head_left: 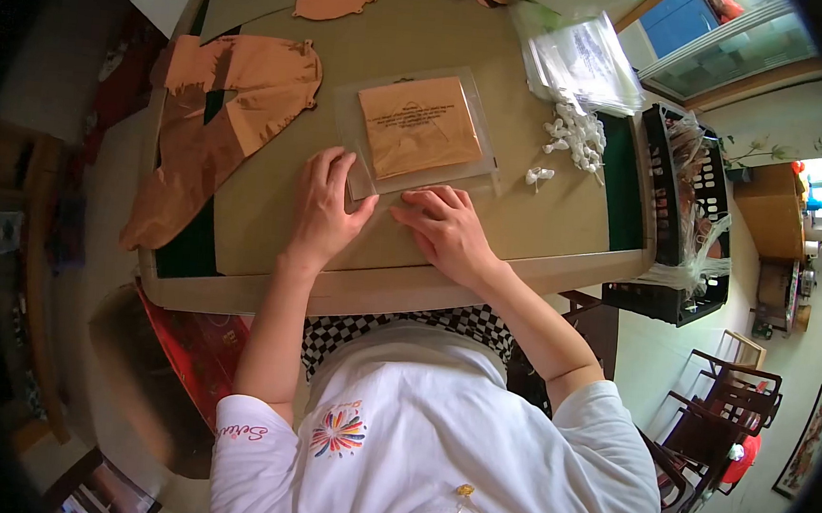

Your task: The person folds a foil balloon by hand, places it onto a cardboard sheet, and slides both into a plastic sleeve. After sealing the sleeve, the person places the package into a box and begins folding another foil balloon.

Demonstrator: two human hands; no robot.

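A folded copper-coloured foil packet with dark printed text lies on or inside a clear plastic sleeve in the middle of the table. My left hand rests at the sleeve's lower left corner, its fingers bent and its thumb apart from them, holding nothing that I can see. At the sleeve's lower edge is my right hand, its fingers curled and pressed together near the plastic; whether they pinch the edge is too small to tell.
Copper-coloured foil sheets lie at the left and the far edge. To the right are a stack of clear sleeves, small white pieces and one loose piece. A black crate stands beside the table.
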